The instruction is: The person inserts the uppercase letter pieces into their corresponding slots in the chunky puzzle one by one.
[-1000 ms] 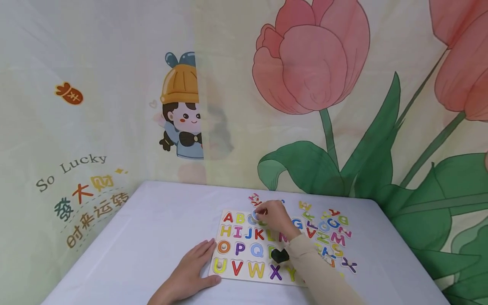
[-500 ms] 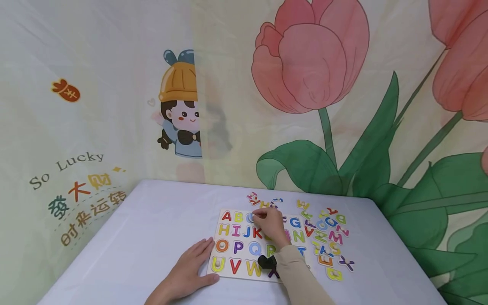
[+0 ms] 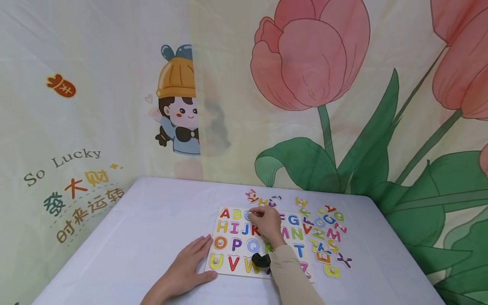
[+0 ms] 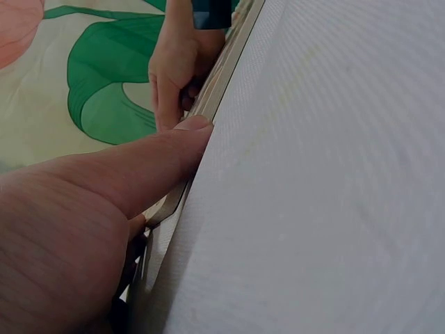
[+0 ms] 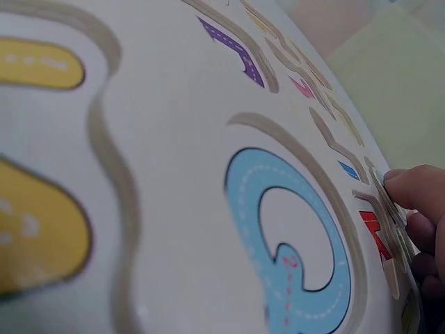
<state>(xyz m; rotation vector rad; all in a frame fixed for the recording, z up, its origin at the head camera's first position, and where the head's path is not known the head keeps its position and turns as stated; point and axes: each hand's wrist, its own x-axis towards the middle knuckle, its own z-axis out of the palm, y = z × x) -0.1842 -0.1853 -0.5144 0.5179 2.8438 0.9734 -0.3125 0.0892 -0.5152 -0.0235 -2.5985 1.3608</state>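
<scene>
A white alphabet puzzle board (image 3: pixel 225 273) with rows of coloured letters lies on the table. My left hand (image 3: pixel 187 267) rests at its left side, fingers stretched along the edge. In the left wrist view its thumb (image 4: pixel 156 156) touches the board's edge. My right hand (image 3: pixel 268 224) reaches over the top row and pinches a light blue letter C piece (image 3: pixel 248 214) at the third spot, beside the B. The hand and forearm hide some middle letters. In the right wrist view, the fingertips (image 5: pixel 403 184) are right at the board's far side. O (image 3: pixel 220 243) and U (image 3: pixel 216 261) pieces with knobs sit in their slots.
Loose letter pieces lie in a heap right of the board, among them a purple X (image 3: pixel 345 260), a yellow B (image 3: pixel 331 271) and an orange E (image 3: pixel 323 257). Several more, including a red K (image 3: pixel 253 199), lie behind it. A printed curtain (image 3: pixel 228 165) hangs behind the table.
My right hand has shifted slightly left and toward me, still pinching the C piece at the third spot. My left hand stays at the board's edge. The head view has tilted slightly.
</scene>
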